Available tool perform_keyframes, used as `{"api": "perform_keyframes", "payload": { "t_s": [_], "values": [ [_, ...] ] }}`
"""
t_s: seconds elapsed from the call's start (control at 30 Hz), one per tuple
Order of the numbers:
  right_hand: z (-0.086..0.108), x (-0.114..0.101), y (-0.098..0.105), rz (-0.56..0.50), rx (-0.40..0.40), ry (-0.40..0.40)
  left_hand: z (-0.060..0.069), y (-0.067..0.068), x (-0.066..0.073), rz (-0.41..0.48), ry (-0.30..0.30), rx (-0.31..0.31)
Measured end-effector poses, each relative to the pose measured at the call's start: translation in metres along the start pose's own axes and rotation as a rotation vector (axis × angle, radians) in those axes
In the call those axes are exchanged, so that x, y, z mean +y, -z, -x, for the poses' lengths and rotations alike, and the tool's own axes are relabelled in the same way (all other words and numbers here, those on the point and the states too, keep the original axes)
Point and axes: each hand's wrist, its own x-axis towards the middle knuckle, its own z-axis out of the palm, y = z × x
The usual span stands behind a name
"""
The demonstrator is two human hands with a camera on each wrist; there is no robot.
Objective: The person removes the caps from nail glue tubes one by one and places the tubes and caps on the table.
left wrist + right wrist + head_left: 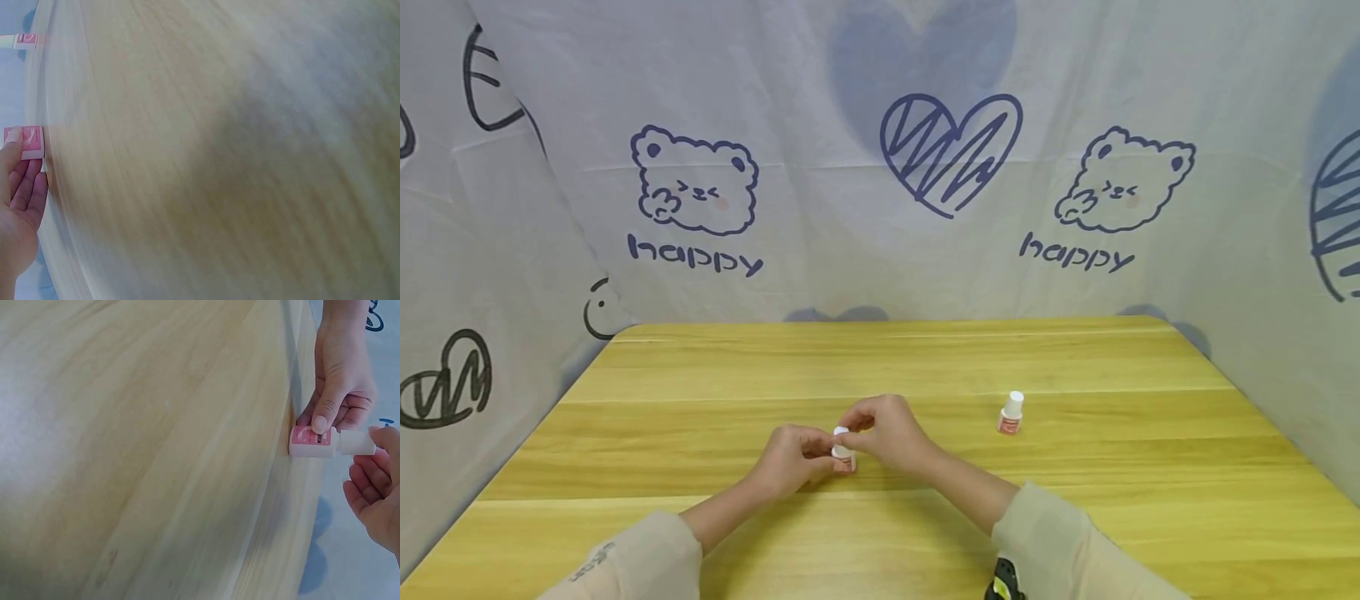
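A small white bottle [844,460] with a pink label stands upright on the wooden table, in front of the person. The left hand [792,463] pinches its body between thumb and fingers; in the right wrist view that thumb presses the label of the bottle [312,442]. At the top, the right hand [887,435] holds the white cap [356,443] between thumb and fingers. In the left wrist view the left hand [22,200] grips the labelled body [32,142]. Whether cap and body are joined, I cannot tell.
A second white bottle [1011,414] with a pink label stands upright to the right on the table [1120,467]. Behind the table hangs a pale cloth [820,250] with hearts and bears. A dark object [1003,581] shows beside the right sleeve at the bottom edge.
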Motion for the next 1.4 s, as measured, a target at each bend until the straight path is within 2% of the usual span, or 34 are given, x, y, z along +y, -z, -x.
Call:
{"api": "perform_keyframes", "payload": {
  "t_s": [0.27,0.63,0.77,1.03,1.17,1.4],
  "values": [
    [-0.0017,0.0007,0.0025,0.043,-0.042,0.006,-0.0001,-0.0004,-0.0011,-0.035,-0.002,0.008],
    [-0.0037,0.0000,0.0067,0.016,-0.130,-0.024,-0.0009,-0.0001,0.0021,0.005,0.003,-0.014],
    [-0.0026,0.0010,0.0054,0.007,-0.109,-0.024,-0.0006,0.0004,0.0023,0.019,0.003,-0.022],
    [0.0003,0.0023,-0.0015,-0.032,0.011,-0.006,0.0006,0.0028,0.0050,-0.009,0.008,-0.020],
    [0.0004,0.0016,-0.0024,-0.019,0.018,0.006,0.0006,0.0032,0.0053,-0.013,0.023,-0.018],
    [-0.0007,0.0010,-0.0012,0.000,-0.009,0.019,-0.0003,0.0027,0.0026,-0.007,0.011,-0.026]
  ]
}}
